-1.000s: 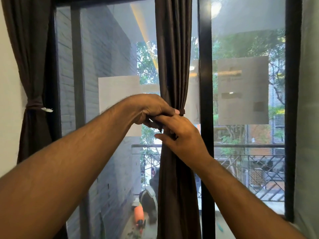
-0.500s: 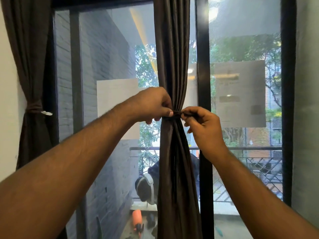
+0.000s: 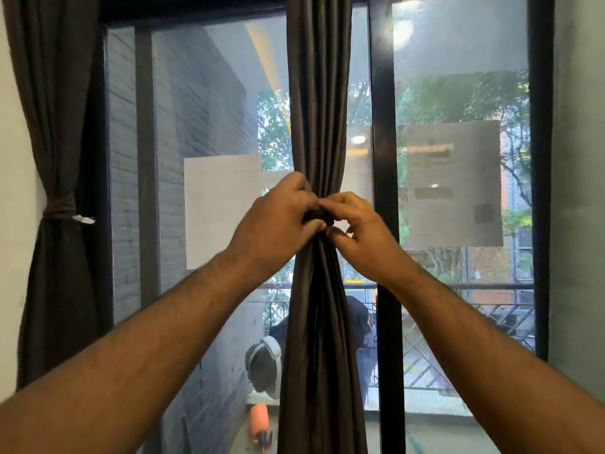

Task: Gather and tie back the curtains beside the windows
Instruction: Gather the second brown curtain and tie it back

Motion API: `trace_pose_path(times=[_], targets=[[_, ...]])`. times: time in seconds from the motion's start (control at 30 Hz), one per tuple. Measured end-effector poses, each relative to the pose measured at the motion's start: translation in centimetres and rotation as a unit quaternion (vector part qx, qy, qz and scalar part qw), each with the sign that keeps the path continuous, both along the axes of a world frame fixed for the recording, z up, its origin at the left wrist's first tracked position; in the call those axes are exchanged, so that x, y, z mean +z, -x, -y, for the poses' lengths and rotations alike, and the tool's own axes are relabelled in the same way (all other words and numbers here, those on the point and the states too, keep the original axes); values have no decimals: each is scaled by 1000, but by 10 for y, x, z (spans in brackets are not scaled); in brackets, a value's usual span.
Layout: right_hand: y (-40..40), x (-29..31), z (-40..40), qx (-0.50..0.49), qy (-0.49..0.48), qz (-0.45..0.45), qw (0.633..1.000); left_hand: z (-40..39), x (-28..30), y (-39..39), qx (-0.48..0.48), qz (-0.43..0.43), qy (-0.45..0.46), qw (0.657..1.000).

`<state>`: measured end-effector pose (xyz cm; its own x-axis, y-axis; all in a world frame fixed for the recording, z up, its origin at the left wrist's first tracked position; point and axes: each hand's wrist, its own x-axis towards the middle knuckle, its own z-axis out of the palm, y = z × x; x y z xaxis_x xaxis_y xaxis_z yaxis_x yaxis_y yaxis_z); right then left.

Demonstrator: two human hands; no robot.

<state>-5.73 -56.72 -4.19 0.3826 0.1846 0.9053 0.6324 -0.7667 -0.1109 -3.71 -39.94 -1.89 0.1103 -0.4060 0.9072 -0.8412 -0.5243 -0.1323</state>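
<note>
Two hands worked one tie at the middle curtain.

At nine o'clock the left curtain (image 3: 55, 158) hung already bound. Centre frame, the left hand (image 3: 278, 221) and right hand (image 3: 357, 224) met at the middle curtain (image 3: 319, 109), each grip clamped on the dark tie band (image 3: 319, 217), probably to cinch the gathered folds.

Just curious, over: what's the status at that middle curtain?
Left hand and right hand both pinch the tie. Middle curtain gathered. Nothing in the way.
</note>
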Motion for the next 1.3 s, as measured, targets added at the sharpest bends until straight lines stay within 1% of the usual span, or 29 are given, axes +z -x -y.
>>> trace_pose_path(times=[0.07, 0.13, 0.2, 0.27, 0.33, 0.43, 0.47, 0.5, 0.53, 0.6, 0.67, 0.73, 0.77, 0.87, 0.9, 0.97, 1.03, 1.13, 1.2, 1.3], targets=[[0, 5, -2, -6, 7, -31, 999, -4, -5, -3, 8, 31, -5, 999], [3, 12, -4, -29, 14, -63, 997, -7, -7, -8, 15, 27, -8, 1000], [8, 17, -7, -78, 38, -98, 991, -8, -8, -7, -21, -34, 25, 999], [9, 16, -12, -119, 51, -98, 987, -8, -5, -1, -60, -120, 61, 989], [8, 11, -14, -102, 22, -59, 993, -7, 1, 5, -95, -210, 76, 970], [6, -1, -15, -36, -58, 43, 997, -10, 14, 9, -185, -350, 109, 912], [5, -6, -14, -30, -75, 82, 993, -11, 17, 11, -200, -375, 111, 898], [5, -9, -14, -32, -83, 119, 989, -12, 20, 13, -205, -386, 110, 892], [5, -13, -14, -40, -84, 150, 984, -12, 23, 15, -206, -389, 107, 891], [6, -16, -16, -79, -75, 196, 975, -10, 28, 20, -198, -376, 98, 900], [7, -16, -18, -130, -68, 213, 966, -8, 30, 23, -190, -354, 83, 912], [9, -14, -21, -140, -65, 201, 967, -7, 32, 27, -196, -361, 68, 909], [10, -12, -22, -123, -60, 184, 973, -7, 33, 27, -201, -368, 60, 906], [15, -6, -20, -16, -54, 110, 992, -11, 37, 25, -192, -372, 44, 907], [16, -4, -17, 9, -54, 97, 994, -12, 38, 24, -182, -369, 33, 911], [15, -1, -14, 26, -45, 94, 994, -12, 36, 21, -174, -371, 9, 912], [15, 1, -13, 23, -20, 90, 995, -14, 34, 17, -169, -368, -7, 914], [17, 3, -5, -4, 23, 76, 997, -25, 37, 6, -137, -289, 0, 947], [20, 6, 12, -46, 72, 69, 994, -38, 40, -4, -124, -247, 21, 961], [28, 11, 38, -79, 150, 34, 985, -53, 38, -20, -90, -264, 3, 960]])
